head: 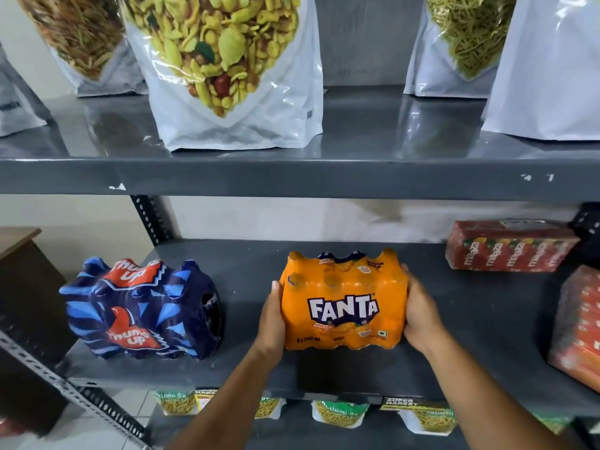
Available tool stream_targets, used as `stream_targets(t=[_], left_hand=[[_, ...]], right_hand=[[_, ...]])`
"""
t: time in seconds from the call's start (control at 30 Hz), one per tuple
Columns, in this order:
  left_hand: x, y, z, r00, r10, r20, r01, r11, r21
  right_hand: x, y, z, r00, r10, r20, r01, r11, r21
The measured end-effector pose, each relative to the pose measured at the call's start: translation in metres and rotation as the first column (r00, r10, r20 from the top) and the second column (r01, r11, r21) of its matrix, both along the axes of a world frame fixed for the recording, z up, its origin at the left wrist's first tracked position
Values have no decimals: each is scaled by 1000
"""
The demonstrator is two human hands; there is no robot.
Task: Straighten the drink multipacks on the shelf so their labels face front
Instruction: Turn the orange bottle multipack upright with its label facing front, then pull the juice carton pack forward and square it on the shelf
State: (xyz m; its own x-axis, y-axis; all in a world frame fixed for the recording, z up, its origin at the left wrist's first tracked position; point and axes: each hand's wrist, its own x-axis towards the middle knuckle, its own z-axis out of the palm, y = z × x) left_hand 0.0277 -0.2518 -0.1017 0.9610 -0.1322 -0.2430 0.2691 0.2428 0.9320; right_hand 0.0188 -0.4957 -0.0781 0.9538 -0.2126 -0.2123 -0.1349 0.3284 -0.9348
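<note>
Orange Fanta pack [344, 303] sits clamped between fingers [276, 290] of both hands; the slippery wrap between them may slide, twisting its label off-front.

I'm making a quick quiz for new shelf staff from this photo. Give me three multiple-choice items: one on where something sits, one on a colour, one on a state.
1. Where is the blue Thums Up pack relative to the Fanta pack?
A. To its left, on the same shelf
B. On the shelf above
C. Stacked on top of it

2. What colour is the Fanta pack's wrap?
A. Green
B. Orange
C. White

3. How is the Fanta pack being handled?
A. Untouched
B. Held by one hand on top
C. Held at both ends, left hand and right hand

Answers: 1 A, it sits left of the Fanta pack on the same grey shelf. 2 B, the wrap is orange with a white logo. 3 C, one hand presses each end, with the label facing front.
</note>
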Motion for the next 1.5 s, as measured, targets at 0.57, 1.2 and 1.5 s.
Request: stream_targets(t=[0.57, 1.2, 1.5], left_hand=[[-31, -8, -2, 995, 77, -60, -75, 997, 20], [-81, -53, 97, 656, 71, 752, -494, 793, 356], [-152, -303, 64, 986, -87, 143, 33, 937, 347]], right_hand=[[-35, -3, -7, 998, -53, 40, 51, 998, 32], [-56, -133, 48, 895, -259, 364, 395, 839, -374], [-49, -371, 45, 848, -513, 131, 471, 620, -627]])
